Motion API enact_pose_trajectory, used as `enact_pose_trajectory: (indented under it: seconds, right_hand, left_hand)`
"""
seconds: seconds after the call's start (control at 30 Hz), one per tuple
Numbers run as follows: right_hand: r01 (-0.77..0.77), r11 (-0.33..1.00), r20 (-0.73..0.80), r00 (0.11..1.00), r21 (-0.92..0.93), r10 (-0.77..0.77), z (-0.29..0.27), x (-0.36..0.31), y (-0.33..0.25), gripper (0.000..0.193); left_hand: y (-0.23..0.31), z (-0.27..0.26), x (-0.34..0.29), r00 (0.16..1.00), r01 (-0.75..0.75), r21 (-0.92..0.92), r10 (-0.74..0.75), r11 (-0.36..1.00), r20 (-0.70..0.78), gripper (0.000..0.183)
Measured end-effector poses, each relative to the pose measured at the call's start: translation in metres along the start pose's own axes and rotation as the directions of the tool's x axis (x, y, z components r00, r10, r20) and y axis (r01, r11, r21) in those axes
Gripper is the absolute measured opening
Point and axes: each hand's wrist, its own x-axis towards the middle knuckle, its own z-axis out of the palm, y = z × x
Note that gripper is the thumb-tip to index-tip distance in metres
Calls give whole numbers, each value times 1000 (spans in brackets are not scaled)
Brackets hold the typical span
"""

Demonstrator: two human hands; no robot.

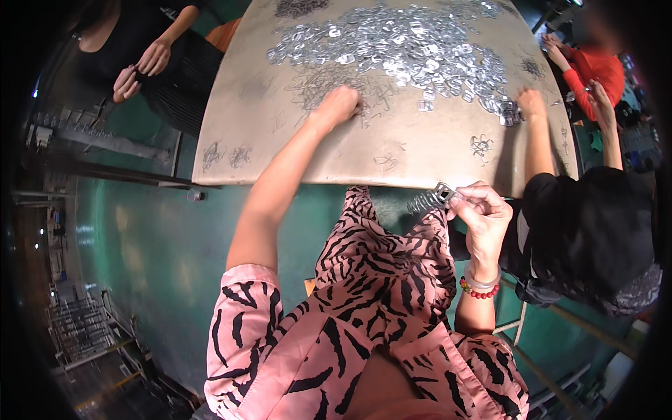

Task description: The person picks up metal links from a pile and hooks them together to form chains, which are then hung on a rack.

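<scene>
My right hand [483, 210] pinches a silvery buckle-shaped metal piece [445, 194] just off the table's near edge, above my lap. Beside that piece, a row of shiny wire-like metal parts [422, 203] stretches to the left; how they join it is too small to tell. My left hand [339, 105] reaches onto the table, its fingers curled down at a loose heap of thin bent wires [315, 87]. Its fingertips are partly hidden, so I cannot make out what they hold. Beyond it spreads a wide pile of flat silvery metal buckles [392, 45].
The pale table [280, 157] also bears small wire clusters [481, 145] and a dark heap [299, 7] at its far side. A co-worker in black [588, 231] sits close on my right, one hand [532, 103] by the buckles. Other people are at the far left and far right.
</scene>
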Motion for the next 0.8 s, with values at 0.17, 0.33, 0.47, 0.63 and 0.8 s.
enact_pose_trajectory:
  seconds: [0.17, 0.33, 0.47, 0.63, 0.8]
  right_hand:
    - [-112, 994, 38, 993, -18, 113, 4, 5, -5, 14]
    - [-95, 995, 106, 990, 42, 91, 6, 10, -2, 8]
    - [-42, 995, 65, 997, 93, 36, -11, 2, -1, 9]
    - [-47, 963, 114, 993, 264, 18, -3, 0, 3, 7]
    - [86, 996, 82, 993, -21, -84, 6, 0, 7, 10]
  left_hand:
    - [0, 14, -5, 974, 29, 173, -67, 985, 216, 13]
    - [-3, -4, -12, 988, 146, 164, -152, 976, 27, 14]
    - [0, -10, 3, 994, 111, 225, -104, 968, -43, 20]
    - [-41, -9, 0, 933, 307, 433, -180, 847, -311, 19]
    - [62, -10, -38, 953, 288, 32, -283, 957, -112, 25]
